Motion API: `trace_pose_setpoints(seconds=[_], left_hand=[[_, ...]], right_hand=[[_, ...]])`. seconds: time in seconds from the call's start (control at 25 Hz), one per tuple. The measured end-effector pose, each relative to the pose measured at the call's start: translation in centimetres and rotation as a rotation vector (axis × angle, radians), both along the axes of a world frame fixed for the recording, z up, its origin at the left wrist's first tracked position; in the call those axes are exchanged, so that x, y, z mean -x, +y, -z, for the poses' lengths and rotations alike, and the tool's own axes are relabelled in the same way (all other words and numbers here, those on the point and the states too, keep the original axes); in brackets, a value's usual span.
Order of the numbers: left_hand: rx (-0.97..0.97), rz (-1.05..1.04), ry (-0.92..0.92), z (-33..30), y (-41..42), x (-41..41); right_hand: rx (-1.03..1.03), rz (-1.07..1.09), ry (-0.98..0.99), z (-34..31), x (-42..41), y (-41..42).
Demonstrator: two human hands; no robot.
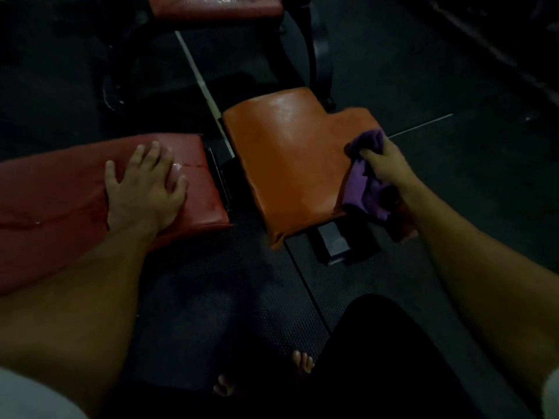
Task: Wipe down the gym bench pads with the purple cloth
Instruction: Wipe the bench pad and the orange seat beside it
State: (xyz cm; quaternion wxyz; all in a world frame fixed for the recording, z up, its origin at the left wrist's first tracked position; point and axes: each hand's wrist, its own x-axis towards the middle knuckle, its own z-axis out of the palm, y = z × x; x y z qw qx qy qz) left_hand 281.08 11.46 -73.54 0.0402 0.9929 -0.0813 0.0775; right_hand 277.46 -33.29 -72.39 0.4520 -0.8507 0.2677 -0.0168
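Note:
An orange seat pad [287, 164] sits at the centre of the head view, glossy with a wet sheen. My right hand [384, 164] grips the bunched purple cloth [363, 189] against the pad's right edge. To the left lies a long red bench pad [60, 207], wet in streaks. My left hand [142, 189] rests flat on its right end with fingers spread. A dark gap with a metal hinge bracket [219, 176] separates the two pads.
Another red pad [217, 7] on a black curved frame [314, 55] stands at the top. The floor is dark textured rubber matting [227, 297] with a white line [199, 83]. A black frame foot [332, 243] shows under the orange pad. My bare toes [302, 361] appear below.

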Motion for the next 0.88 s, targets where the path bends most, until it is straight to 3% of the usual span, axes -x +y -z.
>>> trace_pose_setpoints(seconds=[0.2,0.28,0.48,0.56,0.88], left_hand=[[-0.007,-0.009,0.005,0.0,0.1,0.2],[-0.003,-0.001,0.013,-0.1,-0.1,0.2],[0.019,-0.002,0.012,-0.2,-0.1,0.3],[0.025,-0.002,0.017,-0.2,-0.2,0.2],[-0.001,0.000,0.044,-0.3,-0.2,0.2]], right_hand=[[0.162,-0.102,-0.076,-0.8,5.7,1.1],[0.124,-0.046,-0.093,-0.3,7.8,1.3],[-0.035,0.558,-0.228,2.6,10.7,11.7],[-0.117,0.685,-0.242,1.9,10.1,18.1],[-0.181,0.467,-0.211,2.6,12.4,30.8]])
